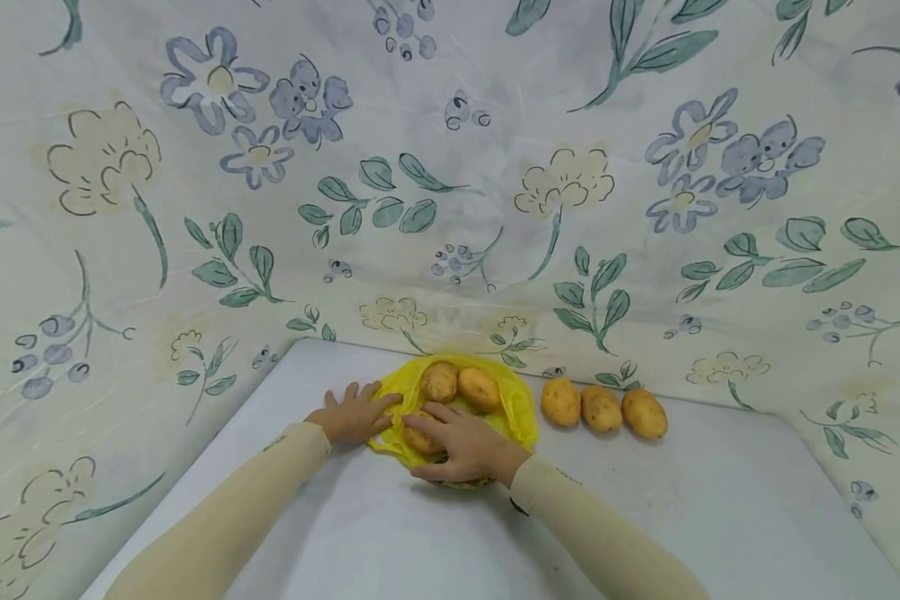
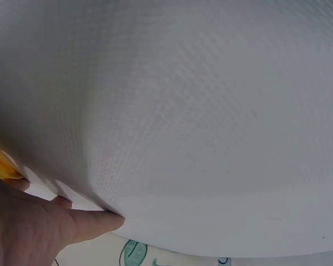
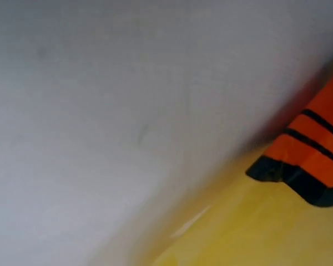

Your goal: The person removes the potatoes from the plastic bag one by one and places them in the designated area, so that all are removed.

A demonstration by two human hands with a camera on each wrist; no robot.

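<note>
The left hand [image 1: 354, 414] lies flat on the white table [image 1: 390, 533] with fingers spread and straight, fingertips pressing the left edge of the yellow plastic bag [image 1: 521, 410]; nothing is gripped; the left wrist view confirms extended fingers [image 2: 97, 226] against the tabletop with a sliver of yellow at the frame edge. The right hand [image 1: 465, 444] rests on the near part of the bag, fingers curved over a potato [image 1: 418, 439] that shows only partly beneath them; whether the fingers actually clamp this potato or merely cover it cannot be told; the right wrist view shows only blurred yellow film, table surface and an orange-and-black striped item [image 3: 316, 152] that cannot be identified.

Two further potatoes [image 1: 461, 386] sit side by side at the far part of the bag, touching each other; whether they lie inside the film or on top of it is not clear. A row of three potatoes [image 1: 602, 409] lies on the table just to the right of the bag, closely spaced, clear of the plastic.

Judged from this layout, the work stands about halfway: three potatoes are at the bag, three are outside it; which direction the transfer runs cannot be determined. A floral fabric backdrop [image 1: 450, 167] encloses the table on three sides.
</note>
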